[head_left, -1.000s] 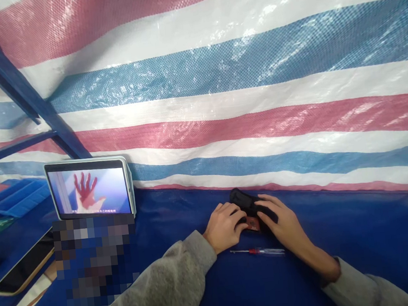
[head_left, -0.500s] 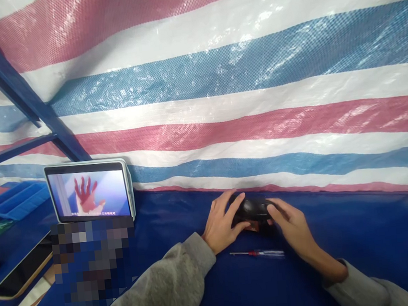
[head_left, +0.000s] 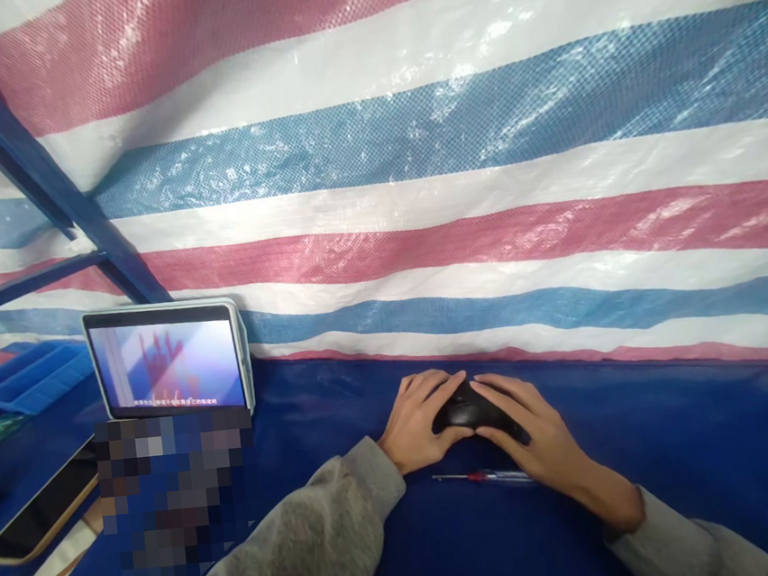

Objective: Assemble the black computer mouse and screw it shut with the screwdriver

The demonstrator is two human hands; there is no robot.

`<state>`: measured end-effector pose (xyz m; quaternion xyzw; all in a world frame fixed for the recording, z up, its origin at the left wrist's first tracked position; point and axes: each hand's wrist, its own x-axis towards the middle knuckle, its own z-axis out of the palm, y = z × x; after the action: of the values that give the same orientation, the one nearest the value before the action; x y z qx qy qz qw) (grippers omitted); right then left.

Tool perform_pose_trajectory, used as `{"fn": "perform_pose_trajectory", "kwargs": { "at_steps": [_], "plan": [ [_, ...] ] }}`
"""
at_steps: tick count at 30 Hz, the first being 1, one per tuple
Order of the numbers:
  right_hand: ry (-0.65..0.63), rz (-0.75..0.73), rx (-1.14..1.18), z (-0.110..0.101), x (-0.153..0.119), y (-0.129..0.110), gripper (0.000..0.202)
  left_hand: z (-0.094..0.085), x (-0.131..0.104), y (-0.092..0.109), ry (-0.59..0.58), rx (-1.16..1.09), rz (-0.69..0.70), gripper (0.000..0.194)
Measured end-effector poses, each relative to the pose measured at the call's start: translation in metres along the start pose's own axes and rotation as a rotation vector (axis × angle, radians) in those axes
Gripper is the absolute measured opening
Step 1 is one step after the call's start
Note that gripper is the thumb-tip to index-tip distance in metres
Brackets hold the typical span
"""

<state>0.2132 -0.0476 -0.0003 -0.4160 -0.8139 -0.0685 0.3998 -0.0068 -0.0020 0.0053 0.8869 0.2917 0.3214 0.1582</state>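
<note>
A black computer mouse (head_left: 467, 409) sits low over the blue tabletop, between my two hands. My left hand (head_left: 420, 418) grips its left end, thumb along the near side and fingers over the far side. Around the right end my right hand (head_left: 531, 428) is closed, its thumb and fingertips near the middle of the shell. Parts of the mouse are hidden beneath my fingers. Just nearer to me lies a screwdriver (head_left: 484, 477) with a clear handle and a red collar, its handle end partly behind my right hand.
At the left a tablet (head_left: 166, 359) stands upright, playing a video. A phone (head_left: 41, 502) and a blue compartment tray (head_left: 36, 376) lie farther left. A blue metal frame (head_left: 39, 167) and a striped plastic sheet (head_left: 460, 235) rise behind the table (head_left: 464, 552).
The black shell has come down level, and the brownish part seen under it before is covered. My right hand has moved left and wrapped over the mouse, closer to my left hand.
</note>
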Motion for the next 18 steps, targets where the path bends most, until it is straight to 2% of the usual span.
{"fn": "perform_pose_trajectory", "kwargs": {
  "at_steps": [4,7,13,18],
  "plan": [
    [-0.006,0.07,-0.035,0.0,-0.0026,0.0038,0.046,-0.0008,0.0023,-0.0022,-0.13,-0.061,-0.109,0.095],
    [-0.037,0.078,-0.021,-0.0003,-0.0048,0.0055,0.046,-0.0009,0.0041,-0.0025,-0.196,-0.1,-0.131,0.1],
    [-0.133,0.091,-0.015,0.0016,-0.0083,0.0071,0.046,0.0005,0.0051,-0.0021,-0.178,-0.078,-0.123,0.092],
    [-0.172,0.068,0.0,0.0022,-0.009,0.0079,0.045,0.0017,0.0048,-0.0029,-0.177,-0.081,-0.129,0.098]
  ]
}}
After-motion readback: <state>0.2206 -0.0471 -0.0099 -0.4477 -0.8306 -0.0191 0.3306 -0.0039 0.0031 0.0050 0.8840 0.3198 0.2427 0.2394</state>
